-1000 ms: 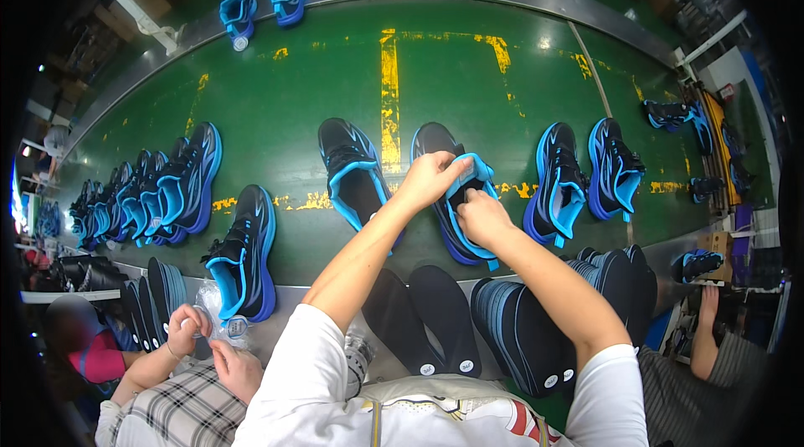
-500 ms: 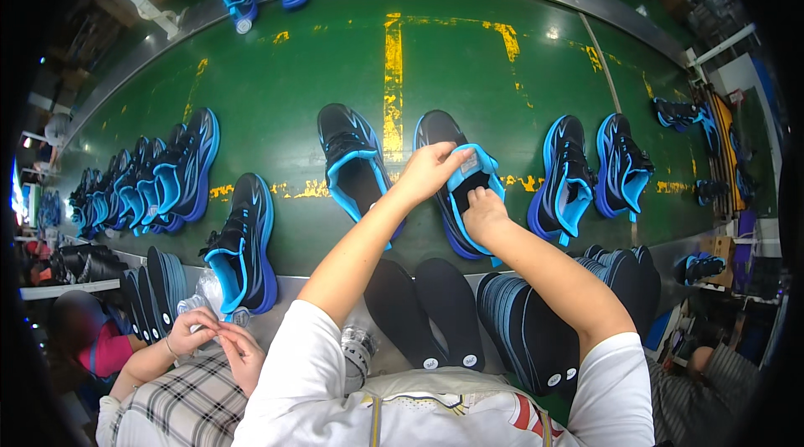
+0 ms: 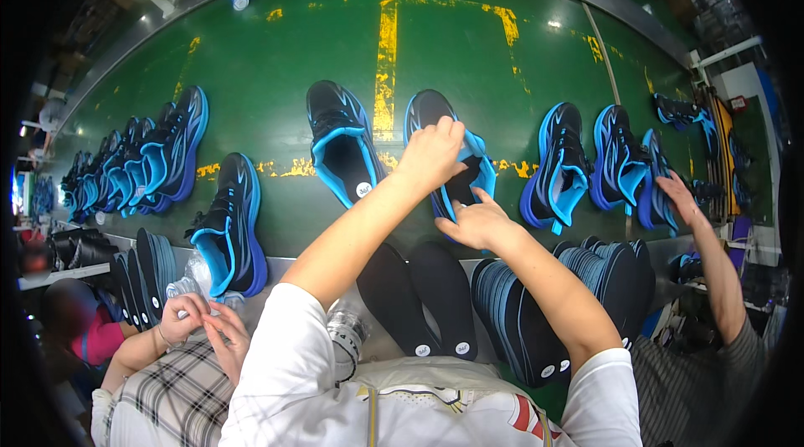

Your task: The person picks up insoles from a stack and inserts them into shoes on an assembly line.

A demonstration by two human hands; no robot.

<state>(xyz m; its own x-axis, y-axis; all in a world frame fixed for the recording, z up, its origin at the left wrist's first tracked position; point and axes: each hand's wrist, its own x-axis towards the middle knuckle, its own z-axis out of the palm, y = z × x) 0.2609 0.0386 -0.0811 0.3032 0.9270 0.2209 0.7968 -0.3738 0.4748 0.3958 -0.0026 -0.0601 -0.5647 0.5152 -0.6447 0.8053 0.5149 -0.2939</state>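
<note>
A black sneaker with blue lining lies on the green surface in front of me, toe pointing away. My left hand is closed over its tongue and laces, hiding most of them. At the heel, my right hand grips the collar, fingers at the opening's rim and thumb along the outer side. Just left stands the matching sneaker, untouched, with a round white sticker visible inside at the heel. Between my forearms and nearer my body lie two black insoles, each with a white sticker.
Stacked insoles stand at the near right. More sneakers stand to the right, where a co-worker's hand touches one. A row of sneakers and a single sneaker are at left, near another co-worker's hands.
My right hand has come out of the sneaker's opening to its heel. My left hand has shifted slightly over the tongue. A co-worker's hand has appeared at a sneaker on the right.
</note>
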